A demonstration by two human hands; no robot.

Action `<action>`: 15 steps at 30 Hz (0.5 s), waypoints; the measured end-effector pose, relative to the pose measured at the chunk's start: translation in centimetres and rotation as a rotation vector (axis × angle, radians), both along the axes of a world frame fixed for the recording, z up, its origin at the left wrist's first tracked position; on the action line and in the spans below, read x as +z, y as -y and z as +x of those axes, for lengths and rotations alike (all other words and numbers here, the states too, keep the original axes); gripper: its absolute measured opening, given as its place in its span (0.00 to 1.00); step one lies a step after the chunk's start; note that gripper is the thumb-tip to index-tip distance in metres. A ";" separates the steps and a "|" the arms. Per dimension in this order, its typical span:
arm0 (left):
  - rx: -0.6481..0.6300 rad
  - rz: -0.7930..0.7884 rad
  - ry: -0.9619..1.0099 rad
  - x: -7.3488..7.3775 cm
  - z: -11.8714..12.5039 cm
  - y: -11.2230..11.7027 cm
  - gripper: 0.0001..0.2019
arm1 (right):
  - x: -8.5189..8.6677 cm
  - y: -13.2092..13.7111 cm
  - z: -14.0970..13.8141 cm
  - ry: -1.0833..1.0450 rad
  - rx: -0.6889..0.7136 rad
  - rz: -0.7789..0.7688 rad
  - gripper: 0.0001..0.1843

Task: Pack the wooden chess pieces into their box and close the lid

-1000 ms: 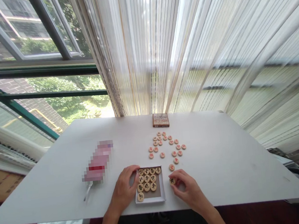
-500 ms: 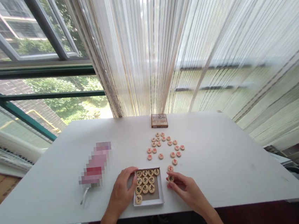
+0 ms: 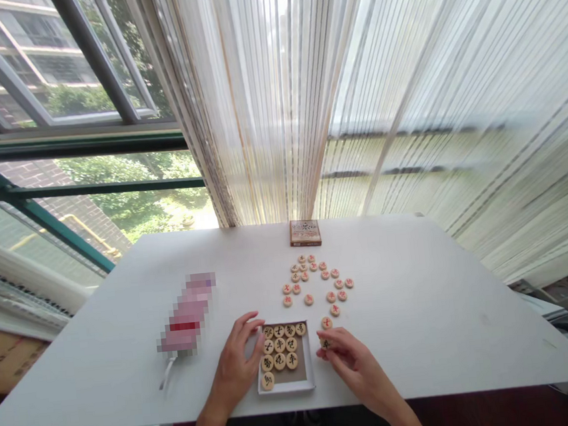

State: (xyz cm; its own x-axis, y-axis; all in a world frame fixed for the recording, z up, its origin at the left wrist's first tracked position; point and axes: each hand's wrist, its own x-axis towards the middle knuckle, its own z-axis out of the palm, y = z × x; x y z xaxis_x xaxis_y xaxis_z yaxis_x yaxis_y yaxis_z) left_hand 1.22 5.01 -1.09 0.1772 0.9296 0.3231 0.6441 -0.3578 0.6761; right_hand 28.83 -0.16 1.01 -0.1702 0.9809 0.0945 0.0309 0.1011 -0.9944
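Observation:
A shallow white box tray (image 3: 309,358) lies near the front table edge, with several round wooden xiangqi pieces in it, all marked in black. The lower right of its grey-brown floor is bare. At the tray's left side is my left hand (image 3: 235,361), fingers spread, thumb by the left rim; whether it touches the rim I cannot tell. Just right of the tray, my right hand (image 3: 353,360) pinches a black-marked xiangqi piece (image 3: 325,344) between thumb and fingers. A red-marked xiangqi piece (image 3: 327,323) lies right beyond those fingers.
Several more xiangqi pieces (image 3: 308,300), mostly red-marked, are scattered beyond the tray on the white table (image 3: 423,307). Behind them stands a printed box (image 3: 305,233). A blurred pink item (image 3: 186,316) lies at the left. Curtains (image 3: 264,108) and a window border the far edge.
The whole view has shifted slightly. My left fingers have eased a little off the tray's upper left corner. My right hand keeps its pinch on the piece in nearly the same spot.

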 end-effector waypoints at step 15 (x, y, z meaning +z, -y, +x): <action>-0.183 -0.136 0.117 4.2 4.9 3.6 0.11 | 1.1 0.0 -2.9 0.184 -0.004 0.137 0.18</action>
